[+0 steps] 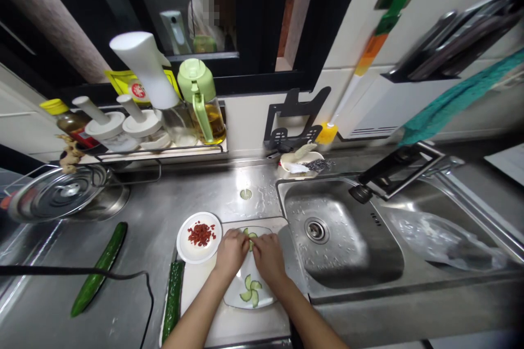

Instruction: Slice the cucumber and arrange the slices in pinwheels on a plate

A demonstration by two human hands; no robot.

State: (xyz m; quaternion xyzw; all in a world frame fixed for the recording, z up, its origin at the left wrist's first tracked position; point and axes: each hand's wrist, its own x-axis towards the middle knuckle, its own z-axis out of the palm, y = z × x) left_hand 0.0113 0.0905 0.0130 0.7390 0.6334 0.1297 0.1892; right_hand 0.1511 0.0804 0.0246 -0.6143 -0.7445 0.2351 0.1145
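Observation:
My left hand [231, 252] and my right hand [267, 256] meet over a white plate [241, 299] that lies on a white cutting board [229, 327]. Both hands have their fingers curled and pinched on green cucumber slices [250, 238] at the plate's far part. A pinwheel of cucumber slices [251, 289] lies on the near part of the plate. A small white dish of red berries [200, 236] sits just left of my left hand. A cut cucumber piece [173, 300] lies along the board's left edge.
A whole cucumber [99, 267] and a black cable [73, 272] lie on the steel counter at left. A pot lid [57, 193] sits at far left. Oil and seasoning bottles [200, 103] stand on a rack behind. The sink [339, 240] with faucet [393, 172] is right.

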